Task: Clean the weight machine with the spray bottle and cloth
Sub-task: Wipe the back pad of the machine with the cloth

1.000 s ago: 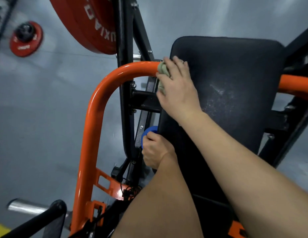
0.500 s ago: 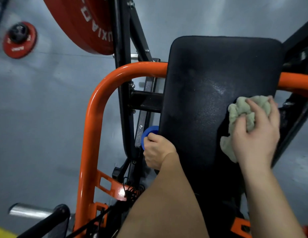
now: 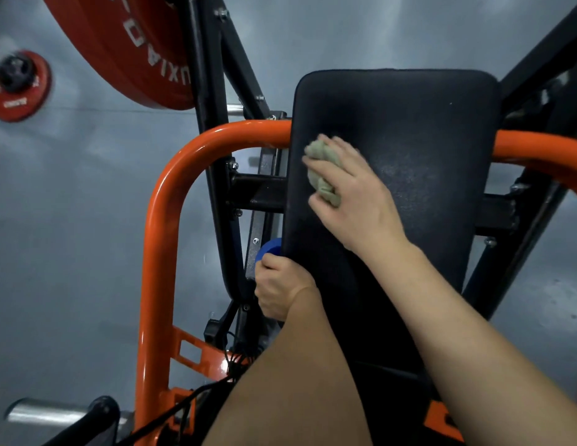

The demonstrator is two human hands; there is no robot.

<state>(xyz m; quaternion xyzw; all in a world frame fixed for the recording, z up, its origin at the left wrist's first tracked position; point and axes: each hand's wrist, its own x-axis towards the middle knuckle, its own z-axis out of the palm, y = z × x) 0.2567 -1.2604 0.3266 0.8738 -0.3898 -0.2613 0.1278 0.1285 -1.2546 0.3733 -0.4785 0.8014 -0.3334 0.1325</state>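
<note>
Lower centre-left, the left hand (image 3: pixel 282 286) curls round a blue-topped spray bottle (image 3: pixel 269 249) wedged beside the black frame upright (image 3: pixel 213 149). It could knock or slip there, and its fill level is hidden. At centre, the right hand (image 3: pixel 354 194) presses the bunched cloth (image 3: pixel 321 170) onto the left part of the black back pad (image 3: pixel 425 107). The spray speckles further right may be missed.

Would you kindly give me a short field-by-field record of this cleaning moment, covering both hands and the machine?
pad: black upholstered backrest pad, faint speckles near its middle
right hand: right hand grips crumpled grey-green cloth, pressing it on the pad's upper left
left hand: left hand grips blue plastic part, probably the spray bottle, mostly hidden
frame: curved orange steel tube passing behind the pad
background: large red weight plate, upper left
</note>
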